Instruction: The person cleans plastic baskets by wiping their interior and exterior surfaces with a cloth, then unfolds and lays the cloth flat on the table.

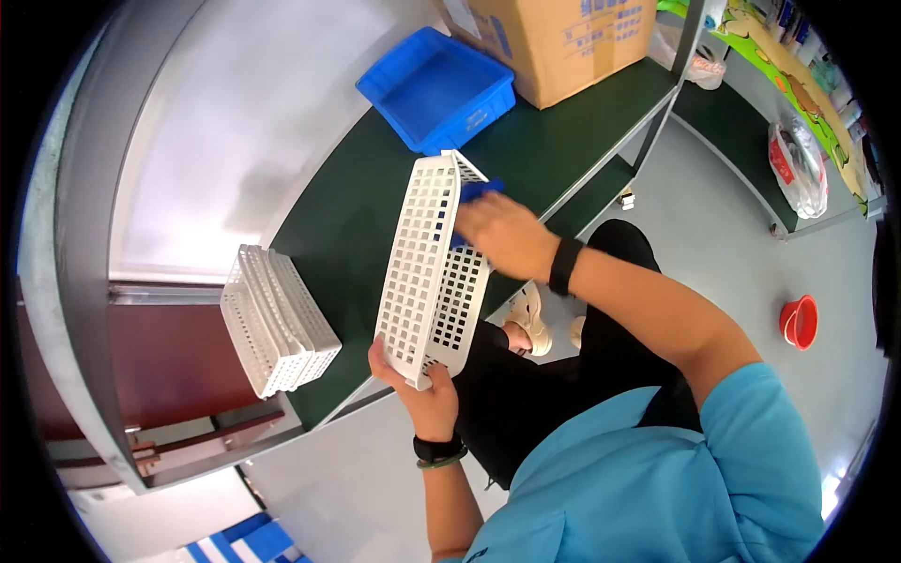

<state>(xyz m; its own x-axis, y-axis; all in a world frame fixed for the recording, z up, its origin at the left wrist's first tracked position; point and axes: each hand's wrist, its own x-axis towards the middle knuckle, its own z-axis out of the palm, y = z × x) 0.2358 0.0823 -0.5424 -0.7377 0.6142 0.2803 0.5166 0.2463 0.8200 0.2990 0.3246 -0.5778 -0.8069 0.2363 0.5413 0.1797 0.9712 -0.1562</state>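
Light-blue shirt (648, 479) fabric sits closest to my camera, filling the lower right of my view, with black trousers (601, 366) just past it. I have the left hand (427, 399) closed on the lower end of 1 white basket (413, 272), thumb on the inner side and fingers wrapped round the outside. That basket is held tilted, its long, square-holed side running up from the left grip and its open side towards the right hand (502, 233).

My right hand reaches in at the upper part of the basket, bent over a blue cloth (482, 190) that shows on 2 sides of the fingers; their tips are hidden, so I can't tell how tightly they are closed. A black band circles each wrist.

Left of the left grip, a stack of white baskets (277, 324) rests on the dark green shelf (328, 225). Beyond the right hand, past the basket's upper end, I see 1 blue bin (436, 89), with a cardboard box (563, 47) just beside it. Well apart from both grips, out to the right, 1 red bucket (799, 322) stands on the grey floor (694, 253).
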